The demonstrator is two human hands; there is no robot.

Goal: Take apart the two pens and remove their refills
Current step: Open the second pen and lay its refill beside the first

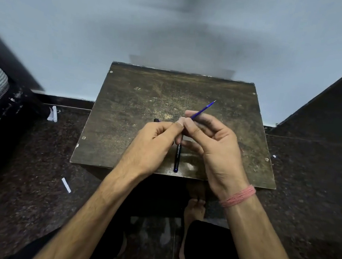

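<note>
A thin blue refill [203, 110] sticks up and to the right out of my right hand [212, 148], whose thumb and fingers pinch its lower part. A black pen barrel [177, 157] with white lettering hangs downward between both hands, its blue end near the table's front edge. My left hand [154, 142] is closed beside the right hand, thumb touching it, and a dark piece [156, 120] peeks out behind its fingers. What exactly the left hand grips is hidden. Both hands hover over the small worn brown table [126, 104].
The table stands against a pale blue wall [113, 29] on a dark speckled floor [37, 158]. White paper scraps [53, 113] lie on the floor to the left. A dark cabinet side [336, 99] rises at the right. My bare foot [193, 211] rests below the table's front edge.
</note>
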